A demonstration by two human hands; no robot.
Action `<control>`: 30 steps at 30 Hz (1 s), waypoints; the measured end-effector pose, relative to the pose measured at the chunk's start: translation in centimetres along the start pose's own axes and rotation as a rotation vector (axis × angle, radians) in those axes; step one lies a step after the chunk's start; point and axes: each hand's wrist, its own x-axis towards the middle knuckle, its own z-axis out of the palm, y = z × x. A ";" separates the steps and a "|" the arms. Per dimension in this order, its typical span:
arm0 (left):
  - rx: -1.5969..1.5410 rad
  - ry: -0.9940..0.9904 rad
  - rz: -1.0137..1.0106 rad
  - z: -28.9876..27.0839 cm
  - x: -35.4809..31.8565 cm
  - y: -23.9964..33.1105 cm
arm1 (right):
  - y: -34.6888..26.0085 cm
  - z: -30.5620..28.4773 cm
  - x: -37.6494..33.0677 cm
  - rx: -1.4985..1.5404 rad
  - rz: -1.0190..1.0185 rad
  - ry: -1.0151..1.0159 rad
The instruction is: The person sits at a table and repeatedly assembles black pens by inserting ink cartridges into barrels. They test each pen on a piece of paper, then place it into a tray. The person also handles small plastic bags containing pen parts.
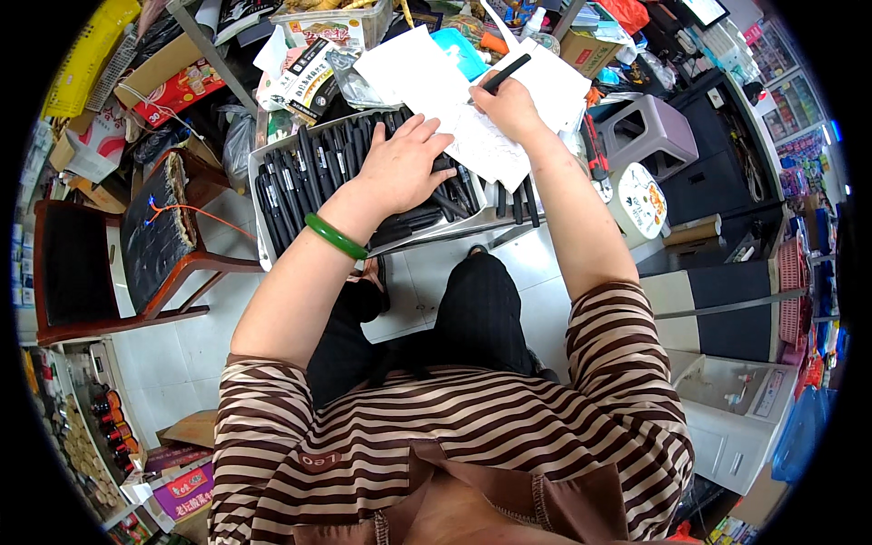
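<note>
My right hand [510, 111] is closed around a black pen [510, 73] and rests on a white sheet of paper [495, 156] with faint scribbled lines. The pen's lower tip is hidden by my fingers. My left hand [406, 168] lies palm down with fingers spread, over a white tray [255, 213] full of black pens [307, 174]. Its fingertips reach the left edge of the papers, and it grips nothing. A green bangle [335, 236] circles my left wrist. Several more black pens [518, 205] stick out below the paper, right of the tray.
More white sheets [409, 64] and a light blue item [460, 53] lie behind my hands. Red-handled pliers or cutters [595, 150] and a white round-topped container [639, 202] are at the right, near a plastic stool [649, 132]. A worn chair [159, 236] stands left.
</note>
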 end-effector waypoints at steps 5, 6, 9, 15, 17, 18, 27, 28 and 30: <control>-0.098 0.058 0.004 -0.6 0.3 0.0 | -0.5 -2.4 -0.9 0.015 0.079 0.184; -0.133 0.121 0.011 -0.6 0.1 -0.4 | -1.7 -3.0 -1.7 0.206 0.071 0.167; -0.244 0.361 0.071 -1.4 -1.4 0.1 | -6.3 -5.1 -6.1 0.702 0.033 0.054; -0.704 0.138 -0.182 -3.0 -7.8 3.8 | -11.8 -7.1 -16.4 0.996 -0.078 -0.260; -0.721 0.127 -0.224 -2.9 -9.5 4.4 | -12.7 -7.4 -18.5 1.030 -0.062 -0.307; -0.724 0.152 -0.216 -2.6 -10.3 4.5 | -12.8 -7.2 -19.4 1.036 -0.078 -0.312; -0.344 0.213 -0.065 -3.3 -14.1 6.6 | -13.8 -5.7 -23.5 0.856 -0.176 -0.312; -0.363 0.199 -0.045 -3.2 -14.3 6.9 | -13.9 -5.5 -23.8 0.784 -0.197 -0.323; -0.400 0.166 -0.005 -2.7 -15.0 7.3 | -14.3 -5.1 -24.6 0.642 -0.233 -0.342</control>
